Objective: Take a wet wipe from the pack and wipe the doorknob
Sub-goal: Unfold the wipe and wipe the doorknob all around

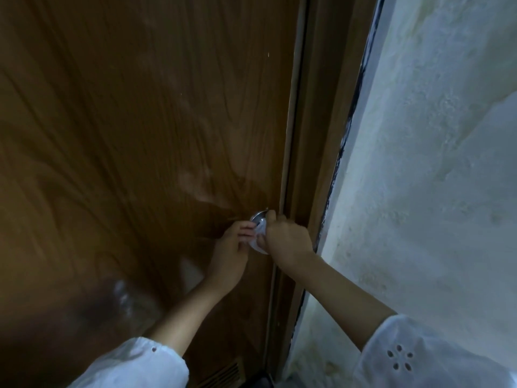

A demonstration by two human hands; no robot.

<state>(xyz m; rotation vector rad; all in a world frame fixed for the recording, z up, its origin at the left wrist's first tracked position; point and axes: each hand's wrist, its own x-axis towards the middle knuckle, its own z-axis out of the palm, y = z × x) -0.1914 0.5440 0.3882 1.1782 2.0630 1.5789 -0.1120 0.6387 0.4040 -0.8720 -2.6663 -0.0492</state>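
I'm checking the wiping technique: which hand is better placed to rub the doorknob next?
The right hand: it is closed over the wet wipe against the doorknob. The left hand only touches the wipe's edge.

Brown wood-grain door (126, 135) beside its frame (316, 135), rough white wall (433, 177) at right.

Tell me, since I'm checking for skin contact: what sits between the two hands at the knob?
In the head view, the white wet wipe is bunched between the left hand and right hand, over the metal doorknob.
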